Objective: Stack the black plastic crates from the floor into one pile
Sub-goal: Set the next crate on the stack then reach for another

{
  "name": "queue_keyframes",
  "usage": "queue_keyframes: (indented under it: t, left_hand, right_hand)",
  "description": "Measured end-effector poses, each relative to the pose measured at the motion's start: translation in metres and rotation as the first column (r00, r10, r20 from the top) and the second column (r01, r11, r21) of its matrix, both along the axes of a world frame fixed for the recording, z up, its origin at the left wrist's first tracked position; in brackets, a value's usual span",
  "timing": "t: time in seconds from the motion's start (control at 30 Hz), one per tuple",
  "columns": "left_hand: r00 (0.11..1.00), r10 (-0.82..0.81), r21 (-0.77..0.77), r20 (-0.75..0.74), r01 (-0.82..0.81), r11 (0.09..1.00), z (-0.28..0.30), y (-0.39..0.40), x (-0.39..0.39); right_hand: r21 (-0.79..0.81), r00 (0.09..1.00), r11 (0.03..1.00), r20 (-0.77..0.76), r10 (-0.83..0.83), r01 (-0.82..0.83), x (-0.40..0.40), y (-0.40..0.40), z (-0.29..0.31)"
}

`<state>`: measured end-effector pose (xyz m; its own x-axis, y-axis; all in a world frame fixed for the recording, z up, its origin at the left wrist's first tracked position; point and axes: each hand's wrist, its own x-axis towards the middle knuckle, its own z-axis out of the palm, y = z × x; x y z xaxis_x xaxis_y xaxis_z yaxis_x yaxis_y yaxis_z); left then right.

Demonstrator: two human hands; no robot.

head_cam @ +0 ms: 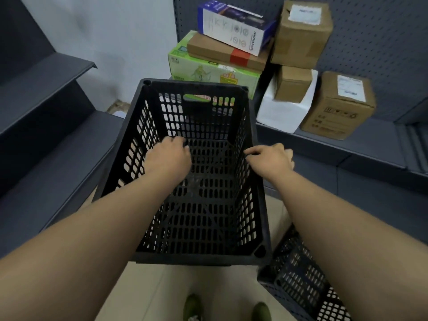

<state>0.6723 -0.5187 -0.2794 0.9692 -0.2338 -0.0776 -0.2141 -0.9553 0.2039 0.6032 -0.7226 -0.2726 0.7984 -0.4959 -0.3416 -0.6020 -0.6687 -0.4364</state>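
Observation:
A black plastic mesh crate (pixel 199 93) stands open side up in front of me, between the shelves. My left hand (pixel 169 158) hangs inside it near the left wall, fingers loosely curled, with nothing seen in them. My right hand (pixel 271 159) is at the crate's right rim, with the fingers hooked over the edge and the thumb on the outside. A second black crate (pixel 298 274) lies on the floor at the lower right, partly hidden by my right forearm. What the middle crate rests on is hidden.
Dark grey shelves (pixel 53 72) run along the left, and a low shelf (pixel 361 144) along the right. Cardboard boxes (pixel 301 33), a green carton (pixel 196 68) and a white box (pixel 282 112) are piled behind the crate. My shoes (pixel 193 306) stand on the pale floor.

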Motion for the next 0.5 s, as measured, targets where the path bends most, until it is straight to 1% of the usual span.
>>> queue_keyframes:
  t: [0.03,0.1,0.17,0.23,0.3,0.43,0.5]
  left_hand:
    - [1.000,-0.011,0.001,0.001,0.011,1.000,0.002,-0.006,-0.005]
    - [1.000,-0.023,0.000,0.012,0.023,1.000,0.009,-0.018,-0.013]
    - [0.999,-0.037,-0.007,0.026,0.037,0.999,0.015,-0.033,-0.022]
    - [0.997,-0.061,-0.015,0.048,0.062,0.998,0.024,-0.053,-0.032]
    - [0.993,-0.087,-0.029,0.081,0.089,0.996,0.034,-0.076,-0.044]
    - [0.982,-0.119,-0.074,0.143,0.131,0.989,0.047,-0.130,-0.073]
    - [0.980,-0.129,-0.093,0.150,0.144,0.985,0.051,-0.164,-0.099]
  right_hand:
    - [-0.104,1.000,0.994,0.007,0.014,-0.013,-0.002,-0.003,0.004]
    - [-0.312,0.991,0.949,0.110,0.071,-0.034,-0.009,-0.001,0.015]
    - [-0.408,0.966,0.912,0.220,0.138,-0.038,-0.020,0.001,0.024]
    - [-0.421,0.944,0.906,0.280,0.173,-0.041,-0.034,-0.005,0.032]
    - [-0.408,0.928,0.913,0.334,0.164,-0.014,-0.051,-0.021,0.040]
    - [-0.365,0.926,0.928,0.370,0.073,0.072,-0.099,-0.078,0.055]
    - [-0.374,0.928,0.921,0.370,0.045,0.104,-0.133,-0.114,0.062]
